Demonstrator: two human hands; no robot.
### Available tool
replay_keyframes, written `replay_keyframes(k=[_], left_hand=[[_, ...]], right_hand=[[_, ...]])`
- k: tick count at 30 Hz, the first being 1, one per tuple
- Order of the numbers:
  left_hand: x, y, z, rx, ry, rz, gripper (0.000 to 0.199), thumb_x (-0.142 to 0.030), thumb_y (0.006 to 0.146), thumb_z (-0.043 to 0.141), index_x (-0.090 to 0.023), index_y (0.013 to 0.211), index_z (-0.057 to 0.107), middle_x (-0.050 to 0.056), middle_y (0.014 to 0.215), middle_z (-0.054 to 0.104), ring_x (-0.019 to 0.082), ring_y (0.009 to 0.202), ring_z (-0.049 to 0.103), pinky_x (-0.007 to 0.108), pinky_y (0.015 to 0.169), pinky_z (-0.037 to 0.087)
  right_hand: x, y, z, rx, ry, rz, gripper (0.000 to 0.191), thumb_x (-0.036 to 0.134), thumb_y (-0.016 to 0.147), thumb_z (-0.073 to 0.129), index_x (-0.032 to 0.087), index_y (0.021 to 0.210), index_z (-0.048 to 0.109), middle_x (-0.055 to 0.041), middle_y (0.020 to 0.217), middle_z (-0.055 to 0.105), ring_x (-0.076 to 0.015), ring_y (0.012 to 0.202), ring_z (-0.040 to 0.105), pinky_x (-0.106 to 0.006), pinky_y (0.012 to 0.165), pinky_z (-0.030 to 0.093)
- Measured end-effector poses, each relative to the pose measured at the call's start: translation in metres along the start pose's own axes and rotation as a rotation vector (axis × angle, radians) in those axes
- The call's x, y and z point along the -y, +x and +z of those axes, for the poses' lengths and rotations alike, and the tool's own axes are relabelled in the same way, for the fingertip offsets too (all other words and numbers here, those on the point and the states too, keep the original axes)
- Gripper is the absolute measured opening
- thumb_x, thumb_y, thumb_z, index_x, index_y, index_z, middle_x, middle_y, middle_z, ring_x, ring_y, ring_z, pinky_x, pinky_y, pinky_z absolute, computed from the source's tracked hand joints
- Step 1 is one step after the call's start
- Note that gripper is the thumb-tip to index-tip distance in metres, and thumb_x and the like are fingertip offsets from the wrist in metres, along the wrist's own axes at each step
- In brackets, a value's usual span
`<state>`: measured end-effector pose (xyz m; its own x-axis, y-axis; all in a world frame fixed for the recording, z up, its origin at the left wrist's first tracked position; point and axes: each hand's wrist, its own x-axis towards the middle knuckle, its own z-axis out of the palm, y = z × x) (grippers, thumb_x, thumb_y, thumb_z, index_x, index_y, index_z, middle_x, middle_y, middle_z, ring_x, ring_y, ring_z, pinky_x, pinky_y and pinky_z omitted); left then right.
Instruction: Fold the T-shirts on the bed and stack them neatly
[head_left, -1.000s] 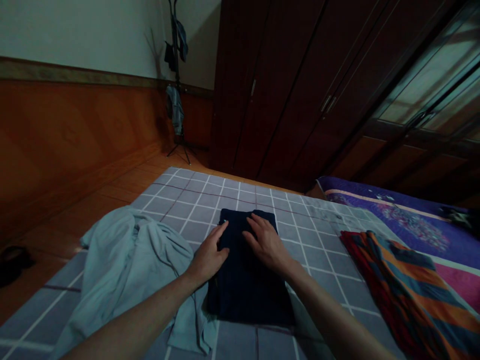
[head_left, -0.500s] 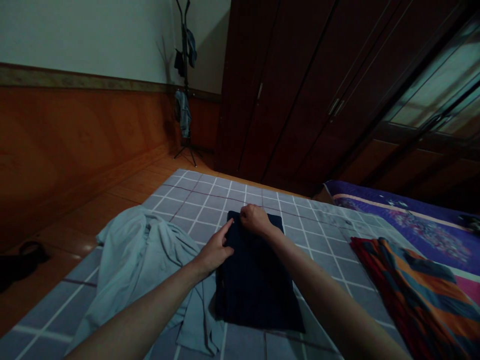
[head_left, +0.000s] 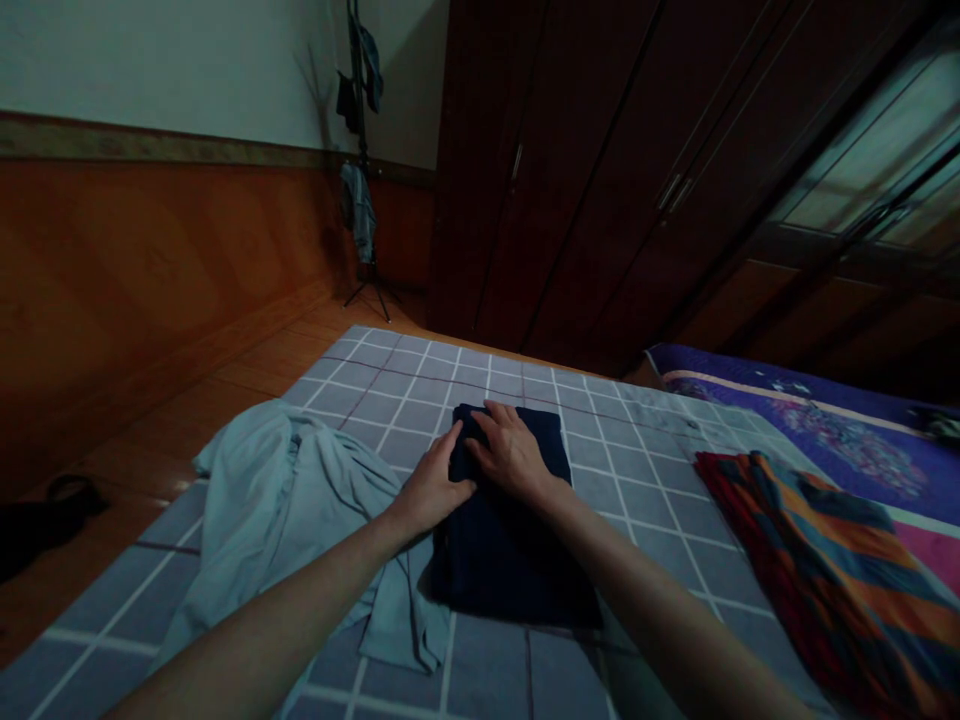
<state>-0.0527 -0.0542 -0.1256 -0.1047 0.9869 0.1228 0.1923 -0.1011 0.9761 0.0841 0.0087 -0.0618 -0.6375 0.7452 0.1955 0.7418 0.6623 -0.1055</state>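
Observation:
A dark navy garment (head_left: 517, 570), folded into a rectangle, lies flat on the checked grey bedspread (head_left: 637, 490); its kind I cannot make out. My right hand (head_left: 514, 455) rests on its far part, palm down with the fingers spread. Against its left edge lies my left hand (head_left: 431, 490), thumb and fingers apart, the fingertips touching the cloth. Neither hand grips anything. Left of the navy garment, a crumpled light grey-blue garment (head_left: 277, 490) is spread loosely, partly hidden behind my left forearm.
Striped orange, blue and red clothes (head_left: 840, 560) lie at the right. Beyond them is a purple floral bedcover (head_left: 810, 410). A coat stand (head_left: 364, 200) with hanging items is in the corner beside a dark wardrobe (head_left: 555, 180). A black item (head_left: 45, 525) sits on the floor at left.
My right hand has gone from curled fingers to spread fingers lying on the navy cloth. My left hand stays at the garment's left edge. The view has shifted slightly.

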Motion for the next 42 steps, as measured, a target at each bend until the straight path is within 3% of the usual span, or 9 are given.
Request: replay_keyframes(k=[7,11,17,21,25,30,35,38,42], left_hand=[[-0.009,0.002,-0.007,-0.098,0.229,-0.015,0.072,-0.006,0.067,0.057,-0.018,0.137,0.043,0.011,0.135,0.044,0.018,0.093,0.058,0.036,0.092,0.048],[-0.009,0.002,-0.007,-0.112,0.230,-0.029,0.066,-0.004,0.067,0.055,-0.018,0.131,0.049,0.010,0.126,0.050,0.013,0.078,0.056,0.032,0.083,0.050],[-0.008,0.002,-0.008,-0.126,0.223,-0.039,0.062,-0.009,0.068,0.059,-0.018,0.129,0.052,0.009,0.121,0.051,0.011,0.072,0.055,0.029,0.074,0.050],[-0.008,0.002,-0.008,-0.128,0.233,-0.024,0.060,-0.009,0.068,0.060,-0.018,0.127,0.054,0.008,0.120,0.052,0.011,0.073,0.055,0.028,0.075,0.050],[-0.004,0.004,-0.008,-0.125,0.217,-0.013,0.062,-0.005,0.067,0.057,-0.015,0.128,0.052,0.010,0.121,0.050,0.010,0.071,0.056,0.028,0.072,0.051],[0.004,0.007,-0.008,-0.118,0.229,-0.003,0.063,-0.002,0.067,0.055,-0.015,0.128,0.052,0.010,0.120,0.051,0.010,0.070,0.056,0.027,0.072,0.052],[-0.007,0.000,-0.006,-0.148,0.348,0.058,0.062,-0.003,0.069,0.054,-0.015,0.130,0.050,0.013,0.129,0.045,0.019,0.093,0.059,0.037,0.086,0.051],[-0.026,-0.013,0.001,-0.142,0.629,0.298,0.060,-0.011,0.078,0.054,-0.020,0.136,0.043,0.012,0.143,0.035,0.026,0.127,0.041,0.043,0.107,0.036],[-0.037,-0.026,0.009,0.168,0.919,0.432,0.059,-0.034,0.089,0.051,-0.019,0.144,0.033,0.013,0.154,0.022,0.029,0.142,0.017,0.051,0.114,0.019]], right_hand=[[0.043,-0.117,-0.016,0.152,0.221,-0.268,0.065,0.045,0.087,0.054,0.014,0.142,0.038,-0.0166,0.149,0.030,-0.0308,0.138,0.026,-0.049,0.108,0.033],[0.046,-0.154,-0.004,0.136,0.176,-0.326,0.065,0.042,0.086,0.055,0.012,0.141,0.039,-0.0178,0.147,0.032,-0.0324,0.136,0.030,-0.050,0.104,0.038],[0.054,-0.154,0.009,-0.126,0.089,-0.189,0.034,0.025,0.083,0.055,0.013,0.115,0.061,-0.0179,0.124,0.058,-0.0296,0.113,0.054,-0.044,0.092,0.048],[0.075,-0.136,0.007,-0.129,0.079,-0.135,0.025,0.035,0.083,0.058,0.015,0.097,0.063,-0.0150,0.106,0.062,-0.0286,0.096,0.054,-0.043,0.082,0.048],[0.079,-0.124,0.008,-0.100,-0.013,-0.129,0.006,0.019,0.077,0.062,0.017,0.082,0.058,-0.0074,0.083,0.057,-0.0225,0.077,0.050,-0.035,0.067,0.043],[0.070,-0.128,0.008,-0.165,-0.082,-0.230,0.014,0.006,0.074,0.063,0.018,0.077,0.056,-0.0043,0.076,0.055,-0.0192,0.074,0.047,-0.031,0.064,0.038],[0.070,-0.139,0.002,-0.077,0.018,-0.243,0.020,0.013,0.076,0.062,0.016,0.096,0.061,-0.0048,0.084,0.061,-0.0190,0.076,0.053,-0.032,0.071,0.045],[0.055,-0.150,-0.003,-0.131,0.065,-0.197,0.047,0.023,0.080,0.060,0.013,0.125,0.052,-0.0138,0.119,0.059,-0.0268,0.110,0.052,-0.041,0.091,0.044],[0.019,-0.179,0.002,-0.086,-0.005,-0.089,0.072,0.037,0.080,0.062,0.004,0.139,0.038,-0.0229,0.145,0.034,-0.0366,0.136,0.026,-0.052,0.103,0.035]])
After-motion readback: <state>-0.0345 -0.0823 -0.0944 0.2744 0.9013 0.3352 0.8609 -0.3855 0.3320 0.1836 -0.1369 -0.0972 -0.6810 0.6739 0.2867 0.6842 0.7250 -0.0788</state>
